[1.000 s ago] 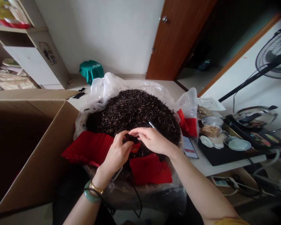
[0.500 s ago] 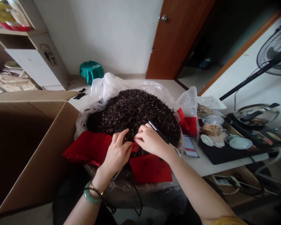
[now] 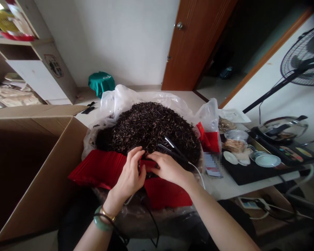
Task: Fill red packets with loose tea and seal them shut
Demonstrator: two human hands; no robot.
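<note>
In the head view, the left hand [image 3: 132, 171] and right hand [image 3: 169, 169] both grip a red packet [image 3: 148, 164] between their fingers, near dark dried leaves [image 3: 154, 127]. A red stack [image 3: 96, 168] sits left of the left hand. Well beyond the hands, a teal cover [image 3: 101, 85] bears white lettering, only partly legible; farther left, the cabinet sticker [image 3: 54, 65] is unreadable. The phone [image 3: 212, 166] right of the right hand has a blurred screen.

The stacked packets [image 3: 96, 169] are deep plain red; the heaped strands [image 3: 151, 125], blackish brown flecked with tan. The plastic liner [image 3: 121, 96] is cloudy white, the carton [image 3: 45, 195] tan, one bangle [image 3: 100, 221] milky green, another bangle [image 3: 107, 213] gold. Teal cloth [image 3: 101, 84] bears white lettering [image 3: 107, 77]; the reddish-brown door [image 3: 193, 48] shows fine lines.
</note>
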